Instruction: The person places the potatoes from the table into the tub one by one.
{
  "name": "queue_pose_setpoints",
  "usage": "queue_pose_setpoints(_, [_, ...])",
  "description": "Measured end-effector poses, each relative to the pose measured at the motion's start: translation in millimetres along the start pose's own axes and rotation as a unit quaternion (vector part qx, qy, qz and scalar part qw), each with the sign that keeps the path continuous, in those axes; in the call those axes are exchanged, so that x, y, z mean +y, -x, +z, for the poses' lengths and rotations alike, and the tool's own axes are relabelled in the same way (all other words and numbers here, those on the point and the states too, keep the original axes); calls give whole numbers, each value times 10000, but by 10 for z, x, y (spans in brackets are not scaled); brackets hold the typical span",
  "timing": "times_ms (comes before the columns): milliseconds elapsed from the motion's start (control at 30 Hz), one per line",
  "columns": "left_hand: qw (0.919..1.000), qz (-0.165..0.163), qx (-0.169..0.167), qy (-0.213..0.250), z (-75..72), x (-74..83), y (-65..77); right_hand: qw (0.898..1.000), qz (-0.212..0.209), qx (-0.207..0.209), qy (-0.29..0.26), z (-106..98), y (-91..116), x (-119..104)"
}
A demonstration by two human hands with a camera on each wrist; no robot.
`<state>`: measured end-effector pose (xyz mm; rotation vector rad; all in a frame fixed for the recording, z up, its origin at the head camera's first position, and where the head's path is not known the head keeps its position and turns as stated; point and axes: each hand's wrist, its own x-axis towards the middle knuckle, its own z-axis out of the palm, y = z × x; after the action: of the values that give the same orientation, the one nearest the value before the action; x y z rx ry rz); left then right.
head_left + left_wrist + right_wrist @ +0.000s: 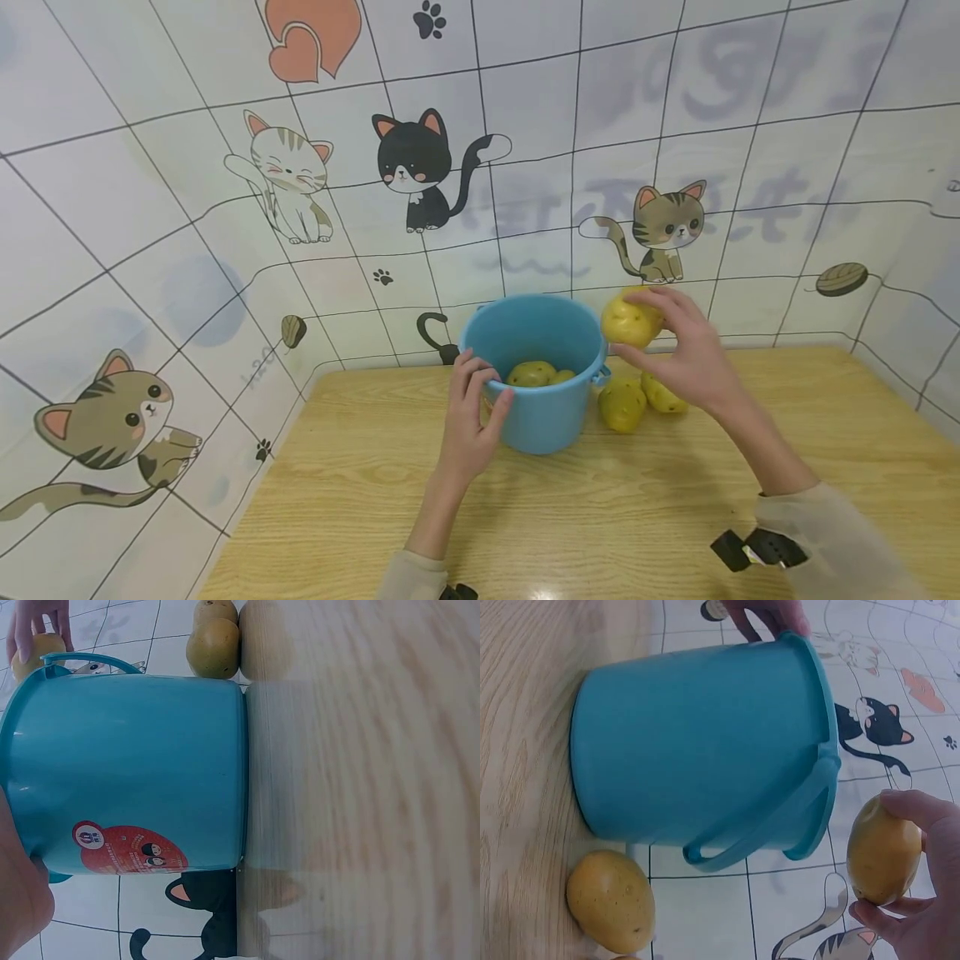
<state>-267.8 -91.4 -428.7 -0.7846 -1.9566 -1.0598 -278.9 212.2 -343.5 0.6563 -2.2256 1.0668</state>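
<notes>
A blue plastic bucket [543,425] stands upright on the table, with several yellow potatoes [531,374] partly visible inside it. My left hand [471,425] grips the bucket's near-left rim, fingers bent over the edge. Pinched between the thumb and fingers of my right hand [697,358] is another potato [628,323], held in the air just right of the rim. The right wrist view shows this held potato [885,851] apart from the bucket. Two more potatoes lie on the table to the bucket's right, one nearer [621,406] and one behind it [664,395].
The wood-grain table [360,492] meets a wall [525,208] printed with grid lines and cartoon cats right behind the bucket. The bucket's handle [772,817] hangs down along its side. A red label [135,850] is on the bucket's outer wall.
</notes>
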Motion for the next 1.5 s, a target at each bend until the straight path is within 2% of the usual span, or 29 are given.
queue_pose_setpoints(433, [10000, 11, 28, 28, -3, -10, 5, 9980, -451, -409, -178, 234, -84, -187])
queue_pose_setpoints(900, [10000, 61, 31, 16, 2, -5, -5, 9953, -533, -804, 77, 425, -90, -289])
queue_pose_setpoints(1100, [10000, 91, 41, -2, 5, -11, -8, 9950, -715, -681, -145, 457, -75, -256])
queue_pose_setpoints(1500, [9999, 100, 90, 19, 7, -4, -9, 9944, -898, -534, -129, 426, -64, -228])
